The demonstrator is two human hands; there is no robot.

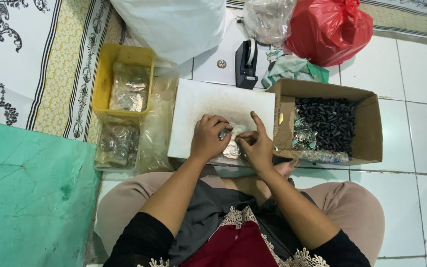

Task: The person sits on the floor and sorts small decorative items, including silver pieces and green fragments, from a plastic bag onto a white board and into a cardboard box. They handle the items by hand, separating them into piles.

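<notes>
A home floor used for piecework: white tiled floor (411, 123), patterned mat (50, 64), cardboard box (366, 133) of small black parts, tape dispenser (246, 63), tied plastic sacks

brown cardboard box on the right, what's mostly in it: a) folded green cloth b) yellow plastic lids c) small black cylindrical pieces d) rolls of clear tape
c: the brown cardboard box holds a heap of small black cylindrical pieces, with some shiny silver foil bits along its left side.
</notes>
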